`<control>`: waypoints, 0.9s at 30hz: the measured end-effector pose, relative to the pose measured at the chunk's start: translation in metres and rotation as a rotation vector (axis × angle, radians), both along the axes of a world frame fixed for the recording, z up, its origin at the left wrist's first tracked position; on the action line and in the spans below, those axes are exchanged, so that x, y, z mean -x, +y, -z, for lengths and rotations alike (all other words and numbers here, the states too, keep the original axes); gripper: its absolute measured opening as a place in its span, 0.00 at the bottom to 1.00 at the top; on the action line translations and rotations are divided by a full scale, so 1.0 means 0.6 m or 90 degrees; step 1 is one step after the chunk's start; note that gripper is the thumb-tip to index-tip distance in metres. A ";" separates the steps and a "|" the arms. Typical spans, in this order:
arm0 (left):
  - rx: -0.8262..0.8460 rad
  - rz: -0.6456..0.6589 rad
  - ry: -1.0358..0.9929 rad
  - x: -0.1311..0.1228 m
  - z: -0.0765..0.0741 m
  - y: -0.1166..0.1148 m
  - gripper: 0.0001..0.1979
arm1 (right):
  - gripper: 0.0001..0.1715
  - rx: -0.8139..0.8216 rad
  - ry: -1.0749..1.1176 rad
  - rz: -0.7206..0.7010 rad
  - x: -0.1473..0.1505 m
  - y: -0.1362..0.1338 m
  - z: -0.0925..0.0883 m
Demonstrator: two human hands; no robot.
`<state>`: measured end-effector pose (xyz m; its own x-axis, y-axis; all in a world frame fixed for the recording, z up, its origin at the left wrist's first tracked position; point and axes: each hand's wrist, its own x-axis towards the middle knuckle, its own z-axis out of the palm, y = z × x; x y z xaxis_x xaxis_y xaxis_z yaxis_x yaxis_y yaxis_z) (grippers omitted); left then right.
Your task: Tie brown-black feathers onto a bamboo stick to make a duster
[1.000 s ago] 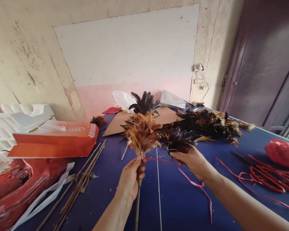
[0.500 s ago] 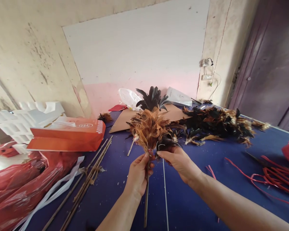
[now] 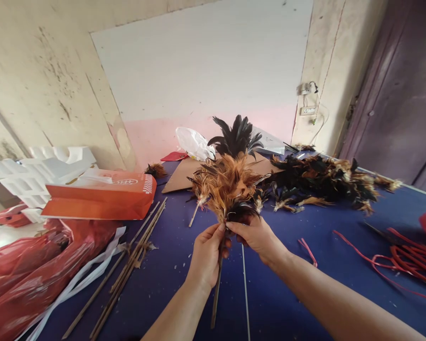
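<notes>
My left hand (image 3: pixel 208 251) is wrapped round the thin stick of a feather duster (image 3: pixel 232 182), just under its feathers. The duster has brown feathers low down and a tuft of long black ones at the tip; its bare stick points down toward me. My right hand (image 3: pixel 257 237) pinches a small bunch of black feathers (image 3: pixel 240 212) against the base of the brown ones, beside my left thumb. Both hands meet there, and the quill ends under the fingers are hidden.
A heap of black and brown feathers (image 3: pixel 323 182) lies at the right, behind red plastic strips (image 3: pixel 408 258). Thin sticks (image 3: pixel 128 270) lie left of my hands, near an orange bag (image 3: pixel 99 196) and red plastic sheeting (image 3: pixel 49 274). Flat cardboard (image 3: pixel 182 175) is behind the duster.
My right hand has brought the black feathers leftward, from beside the duster onto its base, and the fingers of both hands now meet. The duster tip leans further right.
</notes>
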<state>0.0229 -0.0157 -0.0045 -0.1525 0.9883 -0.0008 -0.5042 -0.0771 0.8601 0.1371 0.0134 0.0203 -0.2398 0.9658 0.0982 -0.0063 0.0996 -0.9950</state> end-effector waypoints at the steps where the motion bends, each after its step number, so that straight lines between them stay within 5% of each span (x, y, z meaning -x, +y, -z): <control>1: -0.007 0.002 0.000 0.000 0.001 0.000 0.13 | 0.09 0.004 0.003 -0.013 -0.001 0.000 0.000; 7: -0.011 0.012 -0.009 -0.001 0.001 -0.002 0.13 | 0.13 0.036 0.022 -0.067 -0.009 0.007 0.007; 14: 0.001 -0.009 0.007 -0.002 0.000 -0.003 0.13 | 0.10 0.004 0.049 0.019 -0.005 0.003 0.007; 27: -0.004 -0.019 0.035 -0.003 -0.001 -0.004 0.13 | 0.10 0.047 0.031 -0.026 -0.004 0.005 0.011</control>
<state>0.0248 -0.0179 -0.0040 -0.1819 0.9832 0.0143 -0.4540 -0.0969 0.8857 0.1397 0.0163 0.0140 -0.2751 0.9606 0.0396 -0.0578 0.0246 -0.9980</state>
